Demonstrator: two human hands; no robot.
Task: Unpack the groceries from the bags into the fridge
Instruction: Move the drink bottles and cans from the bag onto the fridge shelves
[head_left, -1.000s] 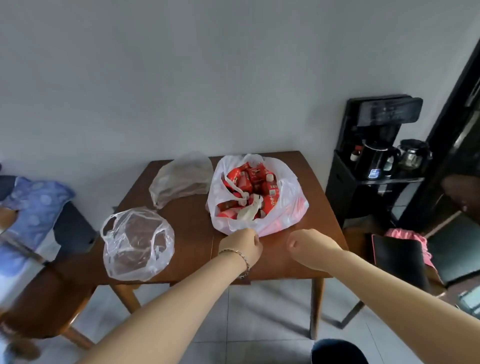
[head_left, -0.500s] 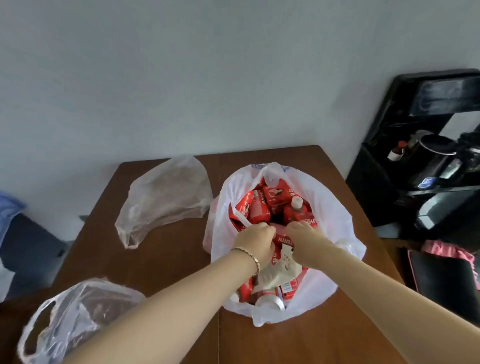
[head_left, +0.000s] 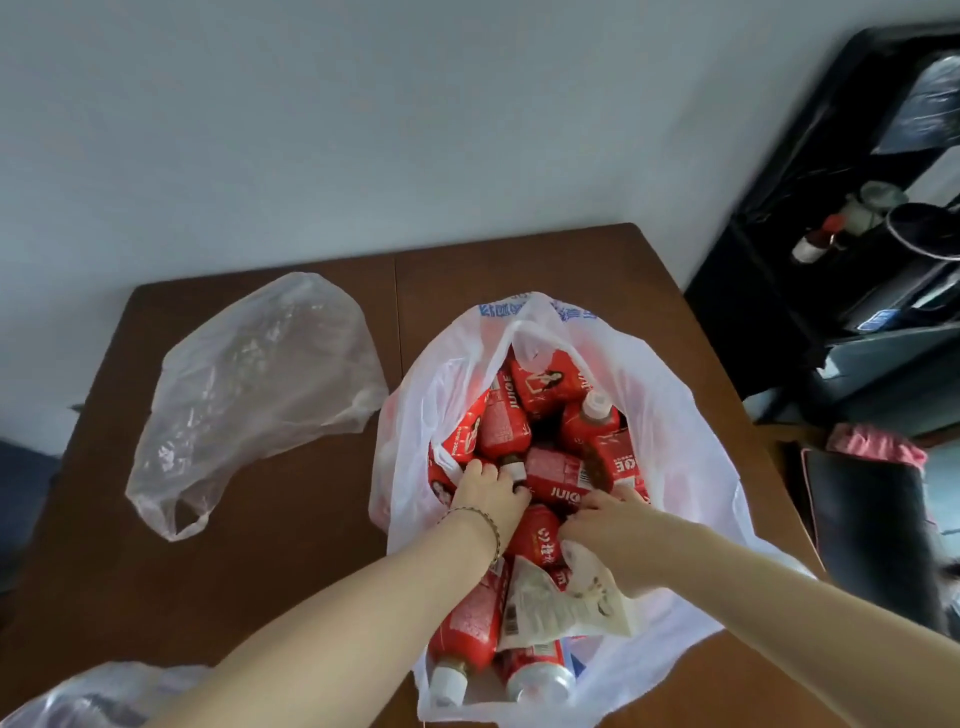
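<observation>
Head view: the white bag (head_left: 670, 415) stands open on the table (head_left: 311, 519), packed with red juice bottles (head_left: 550, 384). Inside the bag, the left hand (head_left: 488, 496) curls round the neck of a capped bottle (head_left: 501, 431) and seems to grip it. The right hand (head_left: 608, 514) has its fingertips buried among bottles, so its grasp cannot be told. A clear bag (head_left: 249, 395) lies left of the white bag, and a second clear bag (head_left: 93, 696), nearer, is cut off.

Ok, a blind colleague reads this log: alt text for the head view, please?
A person's left hand and right hand reach into an open white plastic bag full of red juice bottles on a wooden table. A crumpled clear bag lies beside it.
</observation>
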